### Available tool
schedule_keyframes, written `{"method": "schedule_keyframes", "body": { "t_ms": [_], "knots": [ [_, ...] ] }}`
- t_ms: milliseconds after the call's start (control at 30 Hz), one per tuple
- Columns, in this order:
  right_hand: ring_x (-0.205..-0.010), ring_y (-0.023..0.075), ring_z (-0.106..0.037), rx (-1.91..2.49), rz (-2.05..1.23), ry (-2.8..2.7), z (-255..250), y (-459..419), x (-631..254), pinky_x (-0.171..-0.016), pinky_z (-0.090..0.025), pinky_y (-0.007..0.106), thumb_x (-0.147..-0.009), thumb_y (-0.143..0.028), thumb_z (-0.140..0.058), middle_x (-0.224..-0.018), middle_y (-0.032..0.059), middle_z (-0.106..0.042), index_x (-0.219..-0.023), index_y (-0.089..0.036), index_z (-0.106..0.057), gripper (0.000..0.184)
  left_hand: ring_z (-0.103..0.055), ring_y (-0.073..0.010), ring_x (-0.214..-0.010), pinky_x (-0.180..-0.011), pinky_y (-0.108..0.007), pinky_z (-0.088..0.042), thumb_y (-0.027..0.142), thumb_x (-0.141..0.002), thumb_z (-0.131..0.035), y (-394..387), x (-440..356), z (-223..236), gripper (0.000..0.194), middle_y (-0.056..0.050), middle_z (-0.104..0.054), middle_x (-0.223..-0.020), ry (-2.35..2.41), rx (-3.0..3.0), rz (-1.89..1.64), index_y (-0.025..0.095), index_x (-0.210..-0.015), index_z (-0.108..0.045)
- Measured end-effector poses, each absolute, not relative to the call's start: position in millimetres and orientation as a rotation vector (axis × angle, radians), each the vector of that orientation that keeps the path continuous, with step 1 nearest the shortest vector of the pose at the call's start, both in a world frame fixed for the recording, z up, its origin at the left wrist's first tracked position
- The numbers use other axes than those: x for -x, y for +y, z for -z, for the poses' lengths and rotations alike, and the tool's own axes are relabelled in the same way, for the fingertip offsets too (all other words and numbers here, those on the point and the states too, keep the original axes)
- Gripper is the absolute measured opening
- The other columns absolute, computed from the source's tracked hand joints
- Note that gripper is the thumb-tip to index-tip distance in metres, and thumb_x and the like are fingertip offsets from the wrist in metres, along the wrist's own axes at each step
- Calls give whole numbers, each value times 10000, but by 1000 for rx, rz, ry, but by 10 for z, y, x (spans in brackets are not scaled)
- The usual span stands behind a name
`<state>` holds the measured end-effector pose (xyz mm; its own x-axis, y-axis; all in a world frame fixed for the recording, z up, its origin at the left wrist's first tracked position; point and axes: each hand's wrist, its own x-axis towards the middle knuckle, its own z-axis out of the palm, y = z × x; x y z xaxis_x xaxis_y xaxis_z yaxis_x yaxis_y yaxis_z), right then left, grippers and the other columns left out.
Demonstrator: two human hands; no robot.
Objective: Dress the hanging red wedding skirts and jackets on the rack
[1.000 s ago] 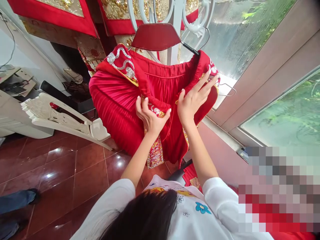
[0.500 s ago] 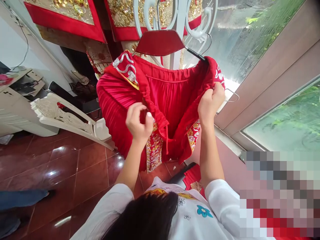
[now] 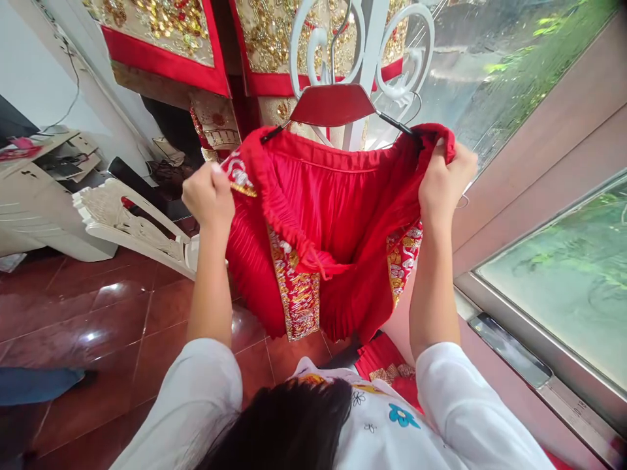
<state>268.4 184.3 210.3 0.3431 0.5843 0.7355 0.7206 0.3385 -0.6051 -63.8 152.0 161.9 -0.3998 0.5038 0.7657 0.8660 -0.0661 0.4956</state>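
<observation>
A red pleated skirt with gold and silver embroidered panels hangs open in front of me. Black clips of a hanger with a dark red centre meet its back waistband at both sides. At the skirt's left side, my left hand is closed on the embroidered edge. My right hand grips the gathered waistband near the right clip, thumb on top. Between my arms, the front waistband sags with a short red tie. Fabric inside both fists is hidden.
The hanger hooks onto a white scrollwork rack by the window. Gold-sequined garments hang behind. A white carved chair stands left. A phone lies on the right ledge. Someone's trouser leg shows at lower left.
My left hand has moved left and up from the front waistband to the skirt's embroidered side edge. My right hand has shifted right and slightly up, and the waistband is spread wider.
</observation>
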Motion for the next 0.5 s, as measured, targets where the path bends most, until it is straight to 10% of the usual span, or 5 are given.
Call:
{"method": "schedule_keyframes", "body": {
  "t_ms": [267, 500],
  "knots": [
    [-584, 100, -283, 1330, 126, -1397, -2275, 1876, -2473, -601, -234, 256, -946, -214, -361, -602, 3, -397, -676, -117, -586, 365, -292, -98, -537, -640, -324, -148, 497, -893, -335, 1353, 844, -1763, 505, 15, -157, -527, -1945, 1455, 1475, 183, -507, -256],
    [-623, 109, -388, 1111, 141, -1380, -2164, 1790, -2473, -655, -313, 260, -908, -182, -345, -659, 14, -489, -962, -137, -713, 375, -573, -229, -826, -751, -362, -391, 592, -844, -418, 1295, 522, -2071, 414, -67, -616, -811, -1921, 1576, 1327, 221, -816, -600]
  ]
}}
